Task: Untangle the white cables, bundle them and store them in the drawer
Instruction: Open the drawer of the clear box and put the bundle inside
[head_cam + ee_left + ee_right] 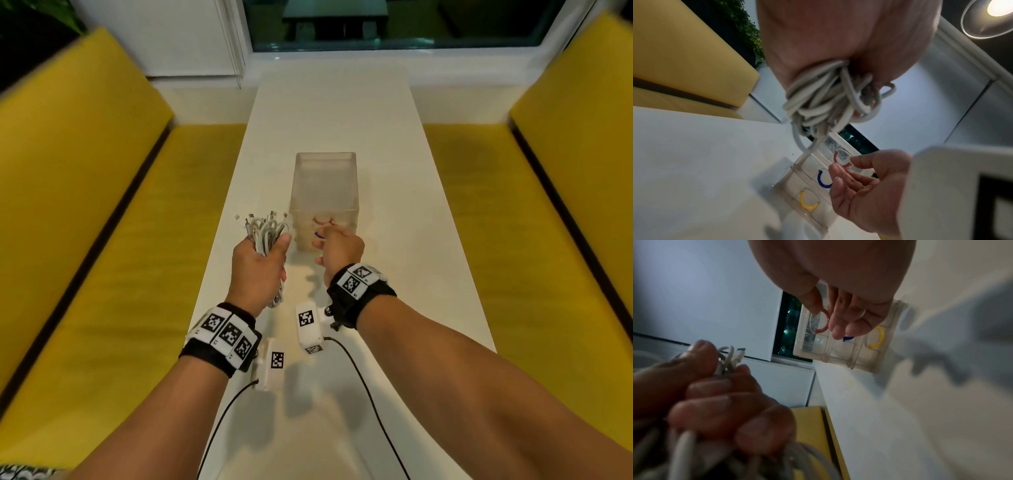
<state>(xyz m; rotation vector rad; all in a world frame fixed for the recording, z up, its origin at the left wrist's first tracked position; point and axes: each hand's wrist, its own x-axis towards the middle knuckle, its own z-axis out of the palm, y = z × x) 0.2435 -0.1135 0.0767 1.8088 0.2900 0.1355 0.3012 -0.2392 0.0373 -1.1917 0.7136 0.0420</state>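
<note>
**Right hand at the red drawer handle, cables bunched in the left**

Here the left hand [255,270] is fisted round a bundle of white cables [267,233], fingers curled tight about the looped strands. The plug ends fan out above the fist, and a loop hangs below it toward the white table [411,240]. The left wrist view shows the same coils [826,100] spilling from under the palm.

The right hand [340,248] reaches to the front of a translucent drawer unit [323,185] standing on the table just beyond the cables. Its thumb and forefinger pinch the red ring handle [823,321] of the top drawer, with the other fingers loosely bent beside it. Below that handle sit a blue handle [823,180] and a yellow handle [806,201], one on each lower drawer. The pictures do not make clear whether the top drawer is pulled out at all.

Yellow benches [85,205] line both sides of the table, and a dark window [394,24] lies at its far end.
</note>
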